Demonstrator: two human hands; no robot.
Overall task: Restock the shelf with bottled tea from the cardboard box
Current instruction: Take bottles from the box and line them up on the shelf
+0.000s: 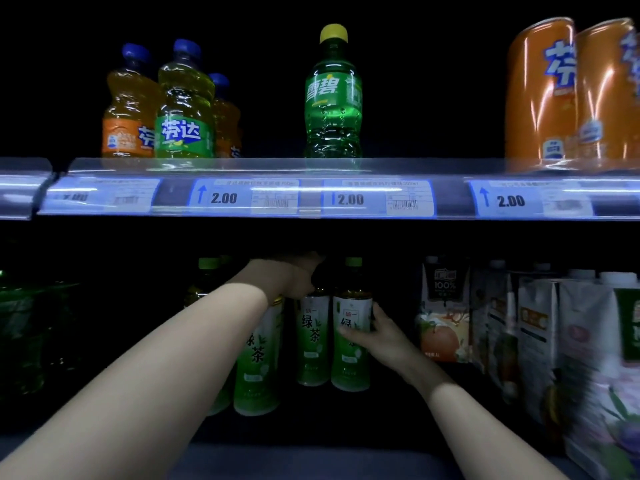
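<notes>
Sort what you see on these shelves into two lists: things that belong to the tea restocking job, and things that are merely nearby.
Part of the job:
- green tea bottles on the lower shelf
- right hand gripping one tea bottle
- left hand on a bottle top

Merely nearby:
- Sprite bottle
- Fanta bottles
- orange cans
- juice cartons
- price tags

There is just the one view, worn on the person's head, facing straight into the shelving from close up. Its wide lens bows the upper shelf edge (311, 199) across the middle of the frame, level with the eye. The lower bay sits below that line, and both forearms reach forward into it from the bottom corners.
</notes>
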